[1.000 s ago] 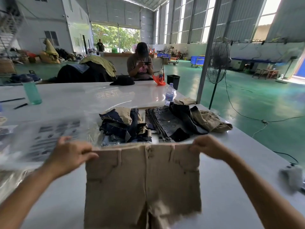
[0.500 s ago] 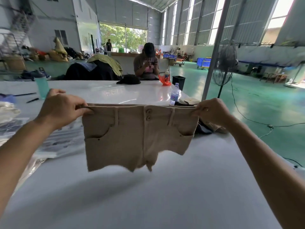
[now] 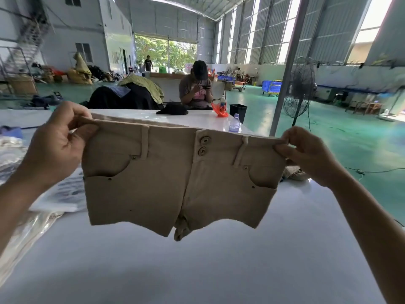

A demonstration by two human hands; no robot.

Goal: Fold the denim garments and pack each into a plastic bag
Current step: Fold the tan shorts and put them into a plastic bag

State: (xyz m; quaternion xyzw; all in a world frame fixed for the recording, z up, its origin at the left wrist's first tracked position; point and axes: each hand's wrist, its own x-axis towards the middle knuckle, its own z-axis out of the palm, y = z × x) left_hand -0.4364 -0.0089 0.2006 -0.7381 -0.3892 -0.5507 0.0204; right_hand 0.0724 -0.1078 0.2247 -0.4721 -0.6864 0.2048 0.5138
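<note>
1. Head view, the surface: you stand at a wide white table that runs away from you toward the far end of a big hall with a green floor, corrugated walls and tall windows on the right.
2. On the table at your left lie clear plastic bags and a printed sheet, partly hidden by your forearm.
3. At the far edge of the table you see a black cap, an orange bag and a water bottle; a person sits behind them, head bent over a phone.
4. A grey pole rises at the table's right side, with a standing fan just behind it on the floor.
5. A scrap of other clothing shows on the table under your right wrist.
6. Your left hand is curled tight on the left end of the waistband of the beige shorts, thumb on the near side.
7. Your right hand pinches the right end of the waistband between thumb and fingers.
8. The shorts hang spread flat between your hands, lifted clear above the table, front and two buttons facing you, leg hems hanging free.
</note>
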